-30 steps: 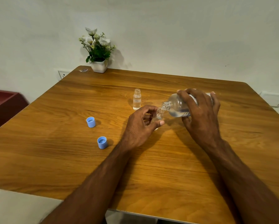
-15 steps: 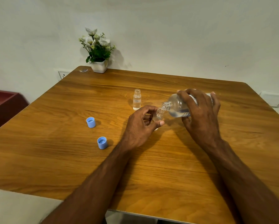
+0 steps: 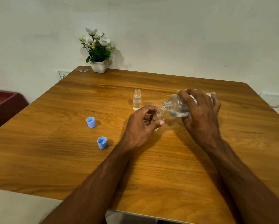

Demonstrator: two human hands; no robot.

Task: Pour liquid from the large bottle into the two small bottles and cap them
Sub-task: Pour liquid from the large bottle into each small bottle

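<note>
The right hand [image 3: 201, 113] grips a clear large bottle [image 3: 177, 107], tilted, neck touching a small bottle [image 3: 159, 114]. The left hand [image 3: 140, 126] pinches that small bottle on the wooden worktop [image 3: 71, 159].

A potted white-flower plant [image 3: 98, 52] stands at the worktop's [image 3: 55, 159] far left corner, a small wrapper [image 3: 83, 70] just beside it.

Desk [image 3: 71, 159]: wood-grain top, smooth, semi-gloss sheen. Large bottle [image 3: 177, 107]: clear glossy plastic. Two small bottles [image 3: 137, 99] [image 3: 159, 114]: clear, glossy; plastic or glass, cannot tell. Two caps [image 3: 91, 122] [image 3: 102, 142]: light blue plastic, ribbed sides. Flower pot [image 3: 99, 66] at far-left corner: white, smooth.
</note>
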